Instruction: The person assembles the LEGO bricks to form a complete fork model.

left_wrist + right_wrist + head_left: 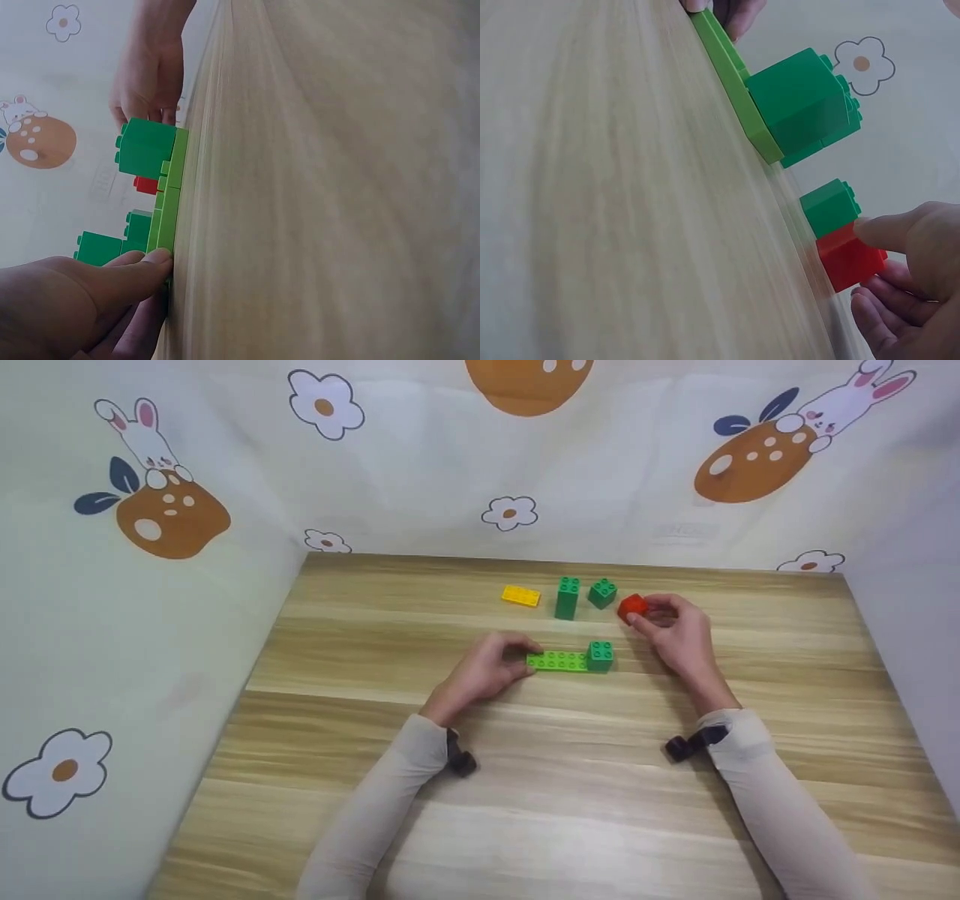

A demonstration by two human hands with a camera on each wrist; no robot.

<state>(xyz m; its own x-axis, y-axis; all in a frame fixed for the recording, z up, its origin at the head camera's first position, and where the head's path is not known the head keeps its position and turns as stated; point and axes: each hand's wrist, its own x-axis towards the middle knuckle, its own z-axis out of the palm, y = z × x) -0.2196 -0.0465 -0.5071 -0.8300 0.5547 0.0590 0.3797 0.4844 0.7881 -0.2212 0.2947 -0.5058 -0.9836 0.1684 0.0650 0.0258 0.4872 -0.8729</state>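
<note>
My left hand (486, 666) pinches the left end of a long lime-green building plate (557, 662) lying on the table. A green brick (600, 658) is mounted on that plate's right end. Farther back, my right hand (681, 636) holds a red brick (632, 607) between thumb and fingers, and the brick rests at table level. In the right wrist view the thumb is on one side of the red brick (850, 262) and the other fingers are on the opposite side. Just left of it sits a small green brick (602, 593).
Along the back of the wooden table (525, 780) stand a tall green block (567, 598) and a flat yellow plate (520, 595). A patterned cloth wall (420, 487) rises behind and at both sides of the table.
</note>
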